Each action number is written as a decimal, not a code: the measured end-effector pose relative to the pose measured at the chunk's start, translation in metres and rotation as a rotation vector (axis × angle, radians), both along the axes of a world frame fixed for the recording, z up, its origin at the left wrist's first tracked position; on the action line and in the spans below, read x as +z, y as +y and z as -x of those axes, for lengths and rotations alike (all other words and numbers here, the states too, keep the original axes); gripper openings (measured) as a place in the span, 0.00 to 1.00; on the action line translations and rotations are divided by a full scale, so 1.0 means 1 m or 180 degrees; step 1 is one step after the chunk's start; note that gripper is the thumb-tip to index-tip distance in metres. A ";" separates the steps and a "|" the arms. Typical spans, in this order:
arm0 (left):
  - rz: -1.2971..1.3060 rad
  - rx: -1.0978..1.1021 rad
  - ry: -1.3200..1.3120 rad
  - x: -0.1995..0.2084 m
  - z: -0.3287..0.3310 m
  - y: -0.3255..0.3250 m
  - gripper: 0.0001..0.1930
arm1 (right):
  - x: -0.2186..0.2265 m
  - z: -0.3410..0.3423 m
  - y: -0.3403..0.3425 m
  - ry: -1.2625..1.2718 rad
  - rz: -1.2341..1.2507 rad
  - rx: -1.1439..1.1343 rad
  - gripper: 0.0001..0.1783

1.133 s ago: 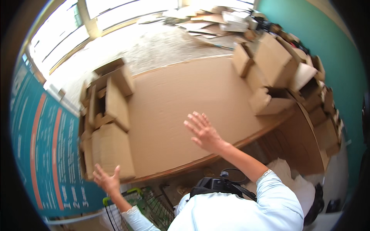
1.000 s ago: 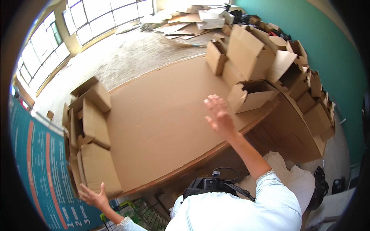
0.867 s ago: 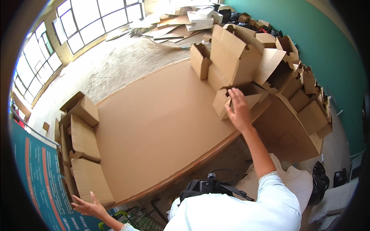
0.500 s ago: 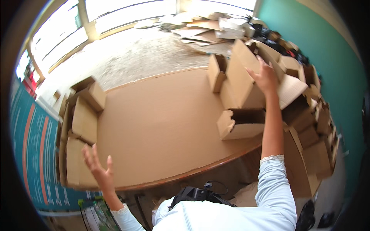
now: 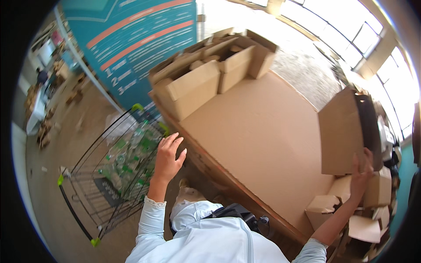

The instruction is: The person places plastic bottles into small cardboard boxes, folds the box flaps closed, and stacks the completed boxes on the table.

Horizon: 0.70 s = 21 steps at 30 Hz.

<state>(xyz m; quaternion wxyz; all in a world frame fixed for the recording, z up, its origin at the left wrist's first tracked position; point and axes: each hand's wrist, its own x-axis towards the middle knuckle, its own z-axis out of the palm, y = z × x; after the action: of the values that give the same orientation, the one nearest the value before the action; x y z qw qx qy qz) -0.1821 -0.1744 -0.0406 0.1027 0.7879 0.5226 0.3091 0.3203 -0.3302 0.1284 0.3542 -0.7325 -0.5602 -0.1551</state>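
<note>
My left hand (image 5: 169,153) hangs with fingers apart and nothing in it, between a wire shopping cart (image 5: 81,168) and the near edge of the cardboard-topped table (image 5: 254,131). On the right, my right hand (image 5: 362,173) reaches up in front of a tall open cardboard box (image 5: 341,136). Its fingers look stretched and apart, slightly smeared; whether they touch the box I cannot tell. A smaller open carton (image 5: 322,208) stands close to my right forearm. Along the table's left end runs a row of open cardboard boxes (image 5: 197,85) with brown pieces inside.
Clear plastic bottles (image 5: 127,164) with green caps fill part of the cart. A teal printed banner (image 5: 136,44) stands behind the box row. More cartons (image 5: 378,190) are piled at the right. Farther left, cardboard scraps (image 5: 74,96) lie on the floor.
The view has swung left, bringing the cart into sight. My left hand is now beside the cart instead of by the left boxes. My right hand appears lower against the tall box.
</note>
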 end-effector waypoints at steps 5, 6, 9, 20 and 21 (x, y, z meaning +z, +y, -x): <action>0.0213 0.0959 -0.0232 -0.039 0.107 0.007 0.15 | -0.072 0.108 0.086 0.0202 0.0426 0.0993 0.10; 0.0453 0.1199 -0.0267 -0.052 0.129 0.007 0.16 | -0.085 0.124 0.091 0.0258 0.0408 0.1052 0.09; 0.1398 0.1886 -0.0326 -0.094 0.220 0.001 0.18 | -0.134 0.177 0.109 0.0597 0.0309 0.1070 0.08; 0.1363 0.1764 -0.0324 -0.292 0.329 0.175 0.28 | -0.116 0.288 0.133 -0.0171 0.1719 0.0811 0.16; 0.1489 0.1740 -0.0231 -0.304 0.325 0.191 0.30 | -0.109 0.292 0.132 -0.0253 0.1867 0.0747 0.18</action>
<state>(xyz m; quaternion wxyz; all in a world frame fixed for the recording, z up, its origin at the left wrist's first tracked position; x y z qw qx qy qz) -0.5070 0.0170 -0.3444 0.2123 0.5627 0.7667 0.2249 0.0286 -0.1978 0.0190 0.1212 -0.7272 -0.6752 0.0265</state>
